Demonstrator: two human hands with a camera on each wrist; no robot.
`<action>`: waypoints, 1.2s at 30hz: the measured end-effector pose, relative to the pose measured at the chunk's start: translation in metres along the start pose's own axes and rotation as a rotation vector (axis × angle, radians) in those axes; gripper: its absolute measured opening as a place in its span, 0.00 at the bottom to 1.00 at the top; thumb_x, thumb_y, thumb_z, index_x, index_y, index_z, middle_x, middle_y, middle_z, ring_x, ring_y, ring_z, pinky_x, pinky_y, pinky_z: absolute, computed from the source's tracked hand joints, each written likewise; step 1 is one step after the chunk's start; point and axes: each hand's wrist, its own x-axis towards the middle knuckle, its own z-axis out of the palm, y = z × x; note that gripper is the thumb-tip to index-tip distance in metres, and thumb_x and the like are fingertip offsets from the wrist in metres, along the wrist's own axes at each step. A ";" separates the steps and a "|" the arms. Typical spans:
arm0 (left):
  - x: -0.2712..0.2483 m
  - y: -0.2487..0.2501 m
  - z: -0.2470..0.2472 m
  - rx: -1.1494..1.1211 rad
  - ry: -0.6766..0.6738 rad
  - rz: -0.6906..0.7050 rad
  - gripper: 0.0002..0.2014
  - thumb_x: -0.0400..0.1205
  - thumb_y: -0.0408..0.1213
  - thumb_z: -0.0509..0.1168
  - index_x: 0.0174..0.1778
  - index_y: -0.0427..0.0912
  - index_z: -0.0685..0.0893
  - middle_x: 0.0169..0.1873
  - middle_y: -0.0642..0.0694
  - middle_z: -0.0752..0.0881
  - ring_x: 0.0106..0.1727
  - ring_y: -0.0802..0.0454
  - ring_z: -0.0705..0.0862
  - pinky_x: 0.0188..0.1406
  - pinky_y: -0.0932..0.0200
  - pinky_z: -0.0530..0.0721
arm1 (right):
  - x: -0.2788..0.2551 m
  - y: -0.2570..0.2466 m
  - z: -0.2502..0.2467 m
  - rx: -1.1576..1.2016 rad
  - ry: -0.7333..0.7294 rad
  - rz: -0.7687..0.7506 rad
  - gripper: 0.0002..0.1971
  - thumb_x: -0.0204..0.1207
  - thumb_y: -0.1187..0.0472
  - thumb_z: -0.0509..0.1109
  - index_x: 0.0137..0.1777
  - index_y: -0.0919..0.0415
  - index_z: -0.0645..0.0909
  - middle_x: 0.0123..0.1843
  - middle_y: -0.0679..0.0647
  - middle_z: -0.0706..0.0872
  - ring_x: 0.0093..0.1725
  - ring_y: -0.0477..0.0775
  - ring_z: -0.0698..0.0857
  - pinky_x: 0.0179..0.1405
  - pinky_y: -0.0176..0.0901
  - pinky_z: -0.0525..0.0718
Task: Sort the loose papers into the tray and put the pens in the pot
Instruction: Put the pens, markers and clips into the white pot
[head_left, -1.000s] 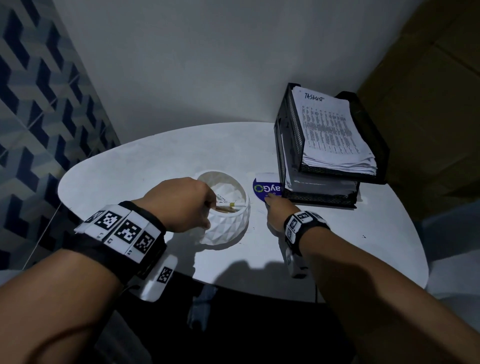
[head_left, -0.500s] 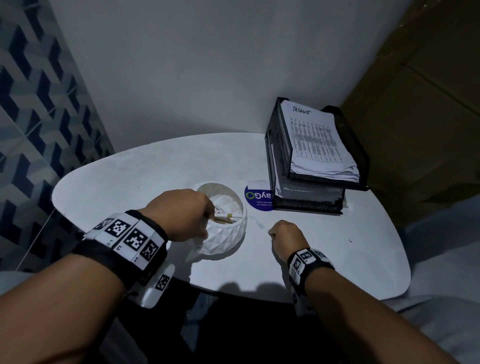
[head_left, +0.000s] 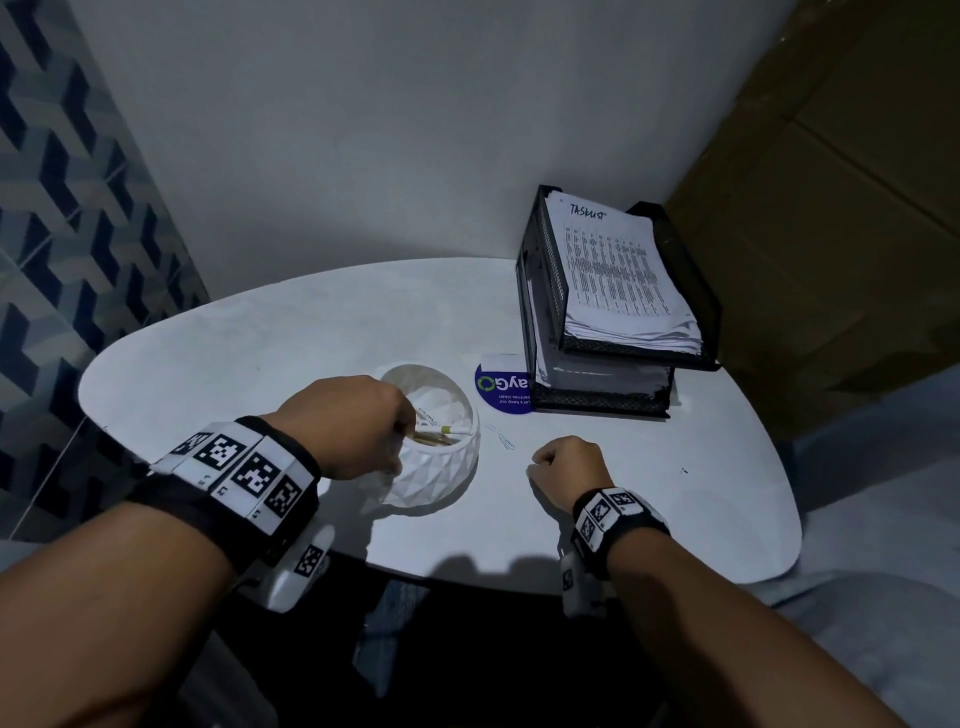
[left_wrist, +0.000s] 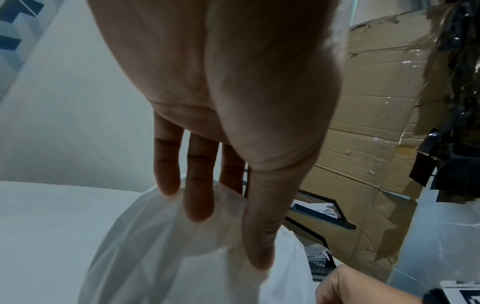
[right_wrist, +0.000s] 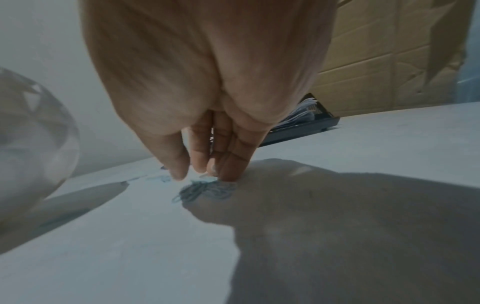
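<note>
White rounded table (head_left: 291, 332), set into a corner, with brown cardboard (head_left: 831, 208) to the right. At the back right, black mesh tray (head_left: 535, 291) of two levels, papers (head_left: 613, 270) on top with handwritten "TASKLIST". Just beside its front left corner, blue round sticker (head_left: 498, 397) reading "ayG" and "Let's keep our", seen upside down. White faceted pot (head_left: 441, 478) near the table's front, pens (head_left: 441, 434) lying inside. Left hand (head_left: 343, 426) holding the pot's rim, fingers inside, thumb on the outer wall. Right hand (head_left: 569, 467) right of the pot, fingertips bunched and pressed on the table at small paper clips (right_wrist: 200, 189); whether pinched, cannot tell.
</note>
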 end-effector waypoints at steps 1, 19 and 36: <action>0.000 0.000 0.000 -0.001 0.000 0.001 0.17 0.75 0.52 0.78 0.59 0.56 0.89 0.50 0.52 0.90 0.53 0.48 0.87 0.43 0.58 0.80 | -0.002 -0.001 0.001 -0.017 -0.012 -0.003 0.07 0.74 0.59 0.78 0.49 0.60 0.93 0.51 0.53 0.94 0.54 0.54 0.90 0.53 0.39 0.86; -0.001 0.000 -0.003 -0.015 0.025 0.024 0.19 0.75 0.52 0.78 0.61 0.59 0.88 0.51 0.54 0.90 0.54 0.49 0.86 0.47 0.57 0.83 | -0.019 -0.078 -0.045 0.638 0.257 -0.079 0.06 0.76 0.69 0.77 0.41 0.57 0.90 0.35 0.47 0.89 0.29 0.33 0.83 0.36 0.31 0.82; -0.008 0.018 -0.006 0.042 0.043 0.062 0.13 0.75 0.50 0.77 0.54 0.54 0.90 0.44 0.53 0.90 0.43 0.48 0.83 0.38 0.58 0.78 | -0.029 -0.080 -0.055 0.913 0.238 -0.014 0.12 0.78 0.77 0.71 0.42 0.60 0.91 0.38 0.56 0.92 0.34 0.47 0.89 0.33 0.41 0.87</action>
